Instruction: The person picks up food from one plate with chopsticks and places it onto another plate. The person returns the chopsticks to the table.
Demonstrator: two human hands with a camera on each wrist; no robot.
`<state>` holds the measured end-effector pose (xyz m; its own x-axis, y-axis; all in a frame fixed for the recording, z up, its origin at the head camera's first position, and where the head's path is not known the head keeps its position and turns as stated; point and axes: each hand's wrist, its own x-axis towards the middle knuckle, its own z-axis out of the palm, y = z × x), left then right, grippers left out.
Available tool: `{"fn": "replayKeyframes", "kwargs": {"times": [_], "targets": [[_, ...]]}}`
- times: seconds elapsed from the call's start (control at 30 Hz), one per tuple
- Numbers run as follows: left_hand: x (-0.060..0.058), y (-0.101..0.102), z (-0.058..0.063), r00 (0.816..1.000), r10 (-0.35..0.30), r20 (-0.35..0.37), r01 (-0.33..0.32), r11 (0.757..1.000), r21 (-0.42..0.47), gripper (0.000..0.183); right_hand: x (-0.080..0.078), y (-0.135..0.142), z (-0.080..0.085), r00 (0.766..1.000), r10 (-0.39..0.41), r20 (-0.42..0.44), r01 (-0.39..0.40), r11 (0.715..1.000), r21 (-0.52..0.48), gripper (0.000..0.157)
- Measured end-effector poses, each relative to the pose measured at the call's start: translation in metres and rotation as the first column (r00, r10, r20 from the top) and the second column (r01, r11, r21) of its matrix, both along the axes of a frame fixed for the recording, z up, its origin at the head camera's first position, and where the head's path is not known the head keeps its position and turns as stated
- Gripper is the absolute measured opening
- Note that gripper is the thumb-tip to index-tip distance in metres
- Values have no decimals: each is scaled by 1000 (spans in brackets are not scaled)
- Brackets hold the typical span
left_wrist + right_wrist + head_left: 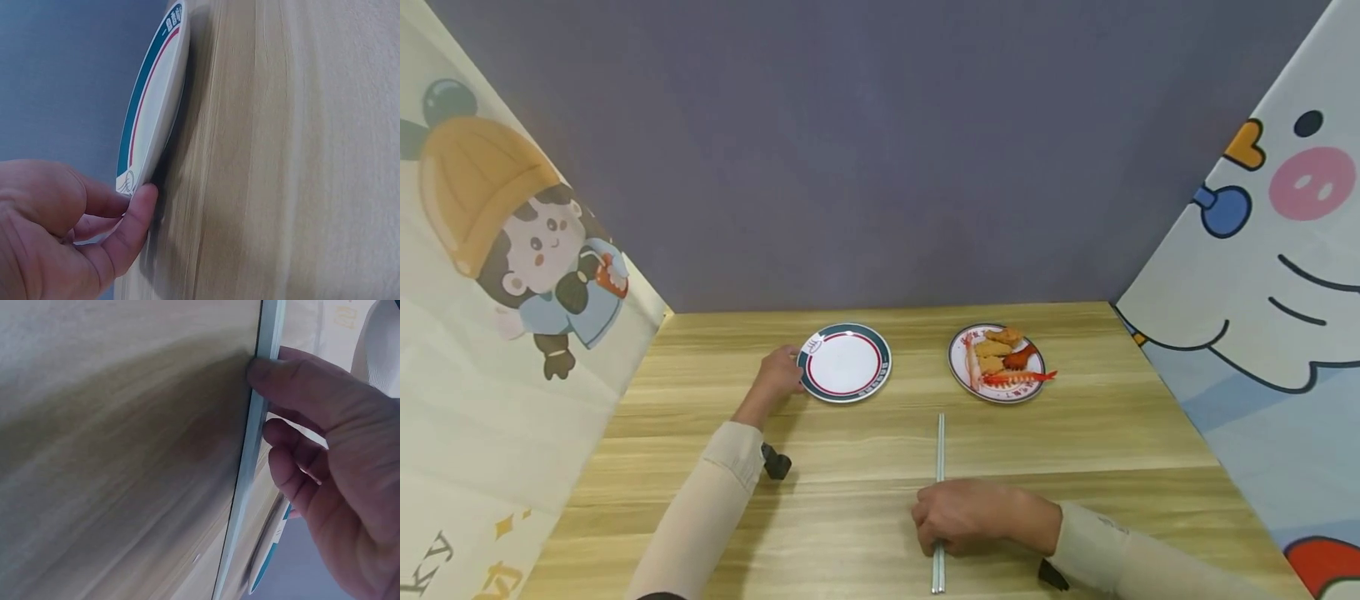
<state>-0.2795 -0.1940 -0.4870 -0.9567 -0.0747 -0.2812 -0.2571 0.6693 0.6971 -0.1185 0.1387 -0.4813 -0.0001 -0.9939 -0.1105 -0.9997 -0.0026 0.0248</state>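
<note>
With thumb and fingers my left hand [779, 374] pinches the left rim of a white plate [845, 364] with a dark green border and a thin red ring. In the left wrist view that plate [156, 103] appears edge-on, the thumb at its lower edge. A pair of silver chopsticks [940, 446] lies lengthwise toward the front of the table. My right hand [973, 512] holds them below their middle. The right wrist view has the thumb on one side of the chopsticks [250, 450] and the fingers on the other.
A second plate [956, 361] at the back right holds fried pieces [992, 348], a drumstick-like piece [1019, 358] and red-and-white shrimp [1015, 377]. Beyond the wooden table [842, 467] rises a grey-blue wall [880, 167]. Panels with cartoon prints flank both sides.
</note>
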Motion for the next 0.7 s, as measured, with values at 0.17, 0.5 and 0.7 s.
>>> {"fn": "replayKeyframes", "kwargs": {"times": [0.17,0.5,0.7], "targets": [[0,1,-2,1000,20,14,-21,999,39,52,-1,1,-1,1000,10,-26,-10,1000,-7,18],[0,1,-4,1000,17,17,-17,999,45,51,-3,9,-5,992,-74,-106,66,995,-79,16],[-1,1,-3,999,28,29,-29,998,57,50,-4,6,-8,983,-67,-170,55,996,-74,20]]}}
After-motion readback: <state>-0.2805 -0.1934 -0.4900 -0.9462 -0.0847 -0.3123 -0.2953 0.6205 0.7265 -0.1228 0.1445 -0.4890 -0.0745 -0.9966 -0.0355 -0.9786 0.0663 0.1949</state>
